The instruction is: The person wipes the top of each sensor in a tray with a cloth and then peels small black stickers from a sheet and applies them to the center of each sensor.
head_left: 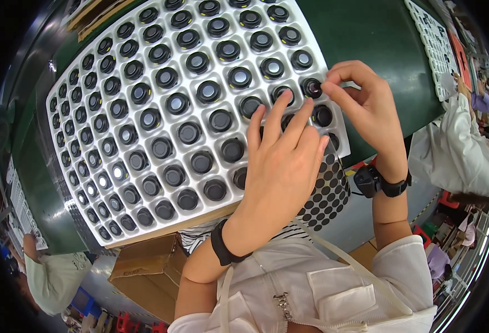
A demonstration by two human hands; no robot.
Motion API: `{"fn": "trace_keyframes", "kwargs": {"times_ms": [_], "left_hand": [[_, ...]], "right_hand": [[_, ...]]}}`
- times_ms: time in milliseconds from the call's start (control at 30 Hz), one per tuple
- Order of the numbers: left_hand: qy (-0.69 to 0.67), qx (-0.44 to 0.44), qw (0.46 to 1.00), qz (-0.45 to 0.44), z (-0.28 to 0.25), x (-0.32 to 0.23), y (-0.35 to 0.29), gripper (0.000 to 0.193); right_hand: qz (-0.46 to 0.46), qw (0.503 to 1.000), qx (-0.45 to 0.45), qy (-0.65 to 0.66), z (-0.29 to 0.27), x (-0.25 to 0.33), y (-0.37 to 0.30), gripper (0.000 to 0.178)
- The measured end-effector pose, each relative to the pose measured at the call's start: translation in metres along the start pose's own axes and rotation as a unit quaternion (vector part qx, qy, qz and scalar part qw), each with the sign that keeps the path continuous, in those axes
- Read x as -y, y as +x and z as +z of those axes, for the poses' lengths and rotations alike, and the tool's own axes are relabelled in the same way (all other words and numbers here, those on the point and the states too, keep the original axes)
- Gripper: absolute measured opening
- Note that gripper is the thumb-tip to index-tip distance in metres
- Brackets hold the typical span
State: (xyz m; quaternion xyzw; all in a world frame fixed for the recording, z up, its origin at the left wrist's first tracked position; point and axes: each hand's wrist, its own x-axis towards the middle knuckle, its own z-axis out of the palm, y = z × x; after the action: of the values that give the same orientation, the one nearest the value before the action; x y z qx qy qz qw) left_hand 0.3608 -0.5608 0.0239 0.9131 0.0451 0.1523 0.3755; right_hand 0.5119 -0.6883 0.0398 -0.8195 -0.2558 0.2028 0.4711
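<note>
My left hand [283,166] reaches over a white moulded tray [230,186], its fingers apart and their tips at round black parts in the cells. From under its palm and thumb a sheet of black round stickers [328,194] hangs past the tray's near edge. It appears held by that hand, though the grip is hidden. At the tray's right edge my right hand [366,102] is closed in a pinch of thumb and forefinger. A small black disc is at those fingertips, against a round black part [311,87]. Many parts show shiny grey centres; nearer ones look plain black.
The tray lies on a dark green table [389,50]. An open cardboard box [144,266] stands below the near edge, at the left. Another white tray [430,47] is at the far right, by a co-worker in white [450,144]; another person [56,277] is at lower left.
</note>
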Motion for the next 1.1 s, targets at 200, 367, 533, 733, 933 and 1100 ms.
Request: {"fn": "trace_keyframes", "kwargs": {"times_ms": [200, 367, 533, 733, 933, 1100], "left_hand": [[-0.002, 0.005, 1.0, -0.003, 0.011, 0.003, 0.001, 0.021], [0.0, 0.01, 1.0, -0.009, 0.012, 0.0, 0.003, 0.021], [0.011, 0.014, 1.0, -0.005, 0.012, 0.0, 0.004, 0.021], [0.004, 0.005, 1.0, 0.002, 0.014, 0.0, 0.003, 0.02], [-0.02, -0.013, 1.0, 0.017, 0.0, 0.004, -0.006, 0.018], [-0.026, 0.003, 0.999, -0.044, -0.067, 0.013, -0.052, 0.015]], "right_hand": [[0.015, 1.0, 0.019, -0.019, 0.003, 0.003, 0.005, 0.012], [0.016, 1.0, 0.017, -0.019, 0.003, 0.002, 0.006, 0.011], [0.006, 1.0, 0.006, -0.022, 0.006, 0.001, 0.006, 0.009], [-0.01, 0.997, 0.0, -0.076, 0.007, -0.002, 0.007, 0.012], [-0.002, 0.998, 0.003, -0.061, -0.002, 0.007, -0.003, 0.027], [-0.065, 0.991, 0.018, -0.117, -0.012, 0.011, -0.027, 0.035]]}}
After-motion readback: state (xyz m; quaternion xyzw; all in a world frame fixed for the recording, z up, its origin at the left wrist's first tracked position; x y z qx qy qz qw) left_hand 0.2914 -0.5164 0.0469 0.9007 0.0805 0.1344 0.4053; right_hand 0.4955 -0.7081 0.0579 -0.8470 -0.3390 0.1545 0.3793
